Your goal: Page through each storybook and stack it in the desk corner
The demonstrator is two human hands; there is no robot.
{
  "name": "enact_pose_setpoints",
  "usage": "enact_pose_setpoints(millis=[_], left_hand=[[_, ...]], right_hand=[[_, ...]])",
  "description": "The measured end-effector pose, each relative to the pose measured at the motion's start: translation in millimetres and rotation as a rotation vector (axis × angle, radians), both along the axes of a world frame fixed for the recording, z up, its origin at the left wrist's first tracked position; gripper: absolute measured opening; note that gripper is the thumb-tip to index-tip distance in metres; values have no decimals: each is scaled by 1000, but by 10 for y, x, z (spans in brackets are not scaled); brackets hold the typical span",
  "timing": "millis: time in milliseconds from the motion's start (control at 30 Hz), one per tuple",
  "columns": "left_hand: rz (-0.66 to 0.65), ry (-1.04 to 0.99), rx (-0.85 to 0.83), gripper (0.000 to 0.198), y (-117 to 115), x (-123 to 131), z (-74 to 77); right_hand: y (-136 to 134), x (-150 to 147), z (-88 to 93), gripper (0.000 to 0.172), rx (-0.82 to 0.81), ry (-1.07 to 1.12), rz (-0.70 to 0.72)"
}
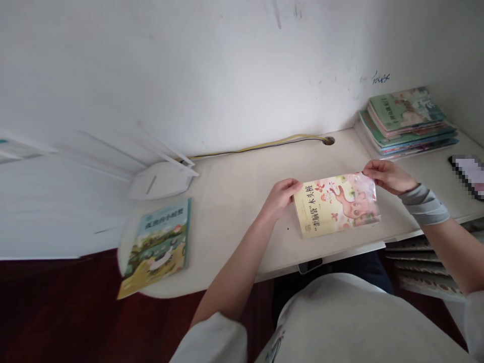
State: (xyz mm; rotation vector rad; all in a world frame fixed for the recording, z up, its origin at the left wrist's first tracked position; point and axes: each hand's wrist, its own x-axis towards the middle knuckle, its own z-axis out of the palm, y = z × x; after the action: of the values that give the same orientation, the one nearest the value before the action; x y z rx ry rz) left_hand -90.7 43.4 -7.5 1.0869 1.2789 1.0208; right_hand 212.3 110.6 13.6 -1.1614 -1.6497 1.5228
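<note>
A thin yellow-and-pink picture book (338, 204) is held in front of me, its cover facing up, over the white desk (242, 201). My left hand (284, 196) pinches its upper left corner between thumb and fingers. At the upper right corner, my right hand (389, 175) grips the cover, which shines there as if glossy. A grey band wraps my right wrist. Whether the book's lower edge touches the desk, I cannot tell.
A blue-green picture book (159, 247) lies at the desk's rounded left end, partly over the edge. Behind it stands a white router (162, 180) with antennas. Cables (257, 146) run along the wall to a hole. A book stack (408, 121) and a phone (469, 174) are at right.
</note>
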Motion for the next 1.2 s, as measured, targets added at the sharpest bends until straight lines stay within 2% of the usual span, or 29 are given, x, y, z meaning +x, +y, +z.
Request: enact_pose_setpoints(millis=[67, 100, 133, 200, 267, 333, 400, 433, 533, 600, 700, 867, 1067, 1133, 1200], left_hand=[[17, -61, -52, 22, 21, 25, -50], [37, -27, -50, 21, 35, 38, -75], [57, 58, -35, 19, 53, 50, -99], [82, 370, 11, 16, 91, 70, -136], [66, 775, 57, 16, 123, 91, -155], [24, 1117, 131, 20, 140, 130, -157], [-32, 1303, 265, 25, 141, 208, -154], [-74, 1340, 339, 29, 138, 265, -154], [-266, 1309, 451, 40, 123, 482, -187], [-354, 1268, 422, 46, 110, 610, -241], [-377, 1233, 376, 52, 87, 680, -346], [-345, 1187, 381, 56, 58, 600, -460], [-275, 1154, 436, 53, 43, 607, -454], [-181, 1130, 460, 48, 0, 564, -430], [-28, 1054, 442, 46, -72, 468, -404]], right_hand=[[10, -24, -62, 34, -96, 53, -29], [24, -36, -104, 36, -115, 55, -44], [45, -49, -152, 36, -116, 30, -62], [100, -76, -245, 35, -74, -130, -89], [149, -108, -312, 30, 56, -451, -97], [162, -156, -337, 28, 275, -830, -106], [124, -234, -331, 27, 555, -1073, -88], [86, -287, -327, 28, 694, -1110, -48], [-58, -479, -360, 33, 987, -1010, 207], [-140, -584, -429, 41, 1028, -938, 351], [-187, -603, -556, 58, 999, -904, 449], [-119, -365, -667, 66, 976, -894, 433], [-105, -300, -680, 65, 971, -928, 353], [-188, -324, -666, 64, 983, -941, 319], [-334, -345, -646, 63, 981, -973, 238]])
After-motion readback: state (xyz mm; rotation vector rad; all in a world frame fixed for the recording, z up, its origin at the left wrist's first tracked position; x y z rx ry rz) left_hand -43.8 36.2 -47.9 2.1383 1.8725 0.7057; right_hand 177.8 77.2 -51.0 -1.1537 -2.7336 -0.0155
